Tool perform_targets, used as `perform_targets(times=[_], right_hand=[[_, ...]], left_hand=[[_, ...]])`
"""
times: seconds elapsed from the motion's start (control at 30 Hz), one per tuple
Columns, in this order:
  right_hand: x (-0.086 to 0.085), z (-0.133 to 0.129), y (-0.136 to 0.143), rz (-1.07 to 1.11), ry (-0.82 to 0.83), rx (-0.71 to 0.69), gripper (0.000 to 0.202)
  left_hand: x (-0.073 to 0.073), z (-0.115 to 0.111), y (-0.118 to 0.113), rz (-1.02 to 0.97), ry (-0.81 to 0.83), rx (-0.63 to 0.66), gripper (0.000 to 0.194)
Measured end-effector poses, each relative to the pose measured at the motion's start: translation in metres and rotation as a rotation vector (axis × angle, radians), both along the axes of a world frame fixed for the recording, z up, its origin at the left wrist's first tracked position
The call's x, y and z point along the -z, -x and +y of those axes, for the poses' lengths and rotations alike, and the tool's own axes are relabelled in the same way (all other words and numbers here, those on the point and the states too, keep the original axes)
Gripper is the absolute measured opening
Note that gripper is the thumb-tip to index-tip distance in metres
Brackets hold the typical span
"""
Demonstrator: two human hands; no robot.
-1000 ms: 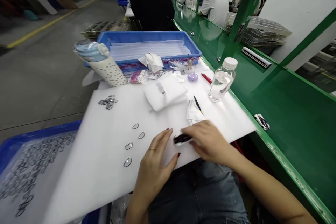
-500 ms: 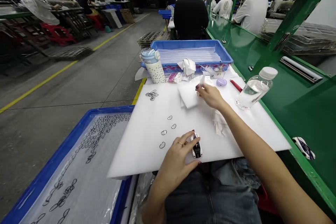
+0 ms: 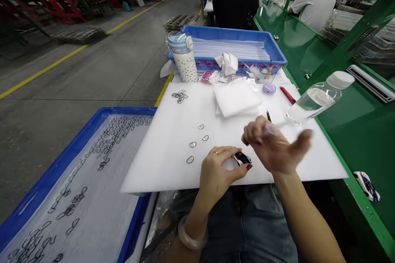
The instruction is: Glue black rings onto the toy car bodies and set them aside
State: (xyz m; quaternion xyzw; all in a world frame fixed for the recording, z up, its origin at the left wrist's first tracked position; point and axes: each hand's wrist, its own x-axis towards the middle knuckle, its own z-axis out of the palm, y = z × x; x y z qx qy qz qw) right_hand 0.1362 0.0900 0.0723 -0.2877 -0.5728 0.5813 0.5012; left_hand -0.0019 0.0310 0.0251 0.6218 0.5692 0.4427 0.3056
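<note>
My left hand (image 3: 220,170) pinches a small white and dark toy car (image 3: 241,158) between fingers and thumb, low over the white foam sheet (image 3: 160,164). My right hand (image 3: 276,146) is just to its right, palm turned up and smeared by motion. Its fingers are curled and the thumb sticks out; a pale, see-through bit shows at the fingers, too blurred to name. Behind that hand, a dark pointed tip (image 3: 268,116) pokes out. Several thin black-edged loop pieces (image 3: 193,144) lie left of my left hand, and a small heap of loops (image 3: 180,96) farther back.
Folded white foam sheets (image 3: 236,98), a purple case (image 3: 269,88), a red pen (image 3: 287,95), a clear bottle (image 3: 317,100) and a dotted tumbler (image 3: 184,59) stand or lie around. A blue tray (image 3: 123,110) holds many loops at left. Another toy car (image 3: 366,186) is on the green bench.
My right hand has come back from the folded foam sheets toward me and turned palm up. The toy car in my left hand has moved right and turned sideways. The view has tilted down.
</note>
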Motion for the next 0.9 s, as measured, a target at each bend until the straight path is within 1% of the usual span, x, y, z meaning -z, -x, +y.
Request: perform_targets(times=[0.07,0.13,0.2,0.37,0.47,0.53,0.63,0.77,0.9], right_hand=[[-0.013,-0.009,0.001,0.104,0.015,-0.02,0.066],[-0.018,-0.015,0.004,0.122,0.038,-0.008,0.064],[-0.016,-0.017,0.008,0.143,0.058,0.009,0.059],[-0.006,-0.015,0.012,0.247,0.118,-0.028,0.055],[-0.005,-0.014,0.011,0.225,0.141,-0.021,0.055],[-0.006,-0.015,0.012,0.216,0.124,-0.029,0.056],[-0.006,-0.016,0.013,0.251,0.099,-0.036,0.055],[-0.006,-0.017,0.014,0.283,0.132,-0.008,0.054],[-0.006,-0.02,0.015,0.308,0.153,0.015,0.055]], left_hand=[[0.001,0.0,0.001,-0.011,0.003,-0.003,0.027],[0.001,0.001,0.001,-0.012,-0.001,-0.008,0.025],[0.001,0.001,0.0,-0.008,-0.014,-0.012,0.024],[0.0,0.002,0.0,0.001,-0.03,-0.007,0.021],[0.0,0.003,0.001,0.004,-0.029,-0.005,0.021],[0.0,0.003,0.001,0.003,-0.026,-0.006,0.022],[0.0,0.003,0.002,0.004,-0.017,-0.007,0.024],[0.0,0.002,0.001,0.009,-0.012,0.0,0.025],[0.001,0.002,0.001,0.013,-0.016,-0.02,0.026]])
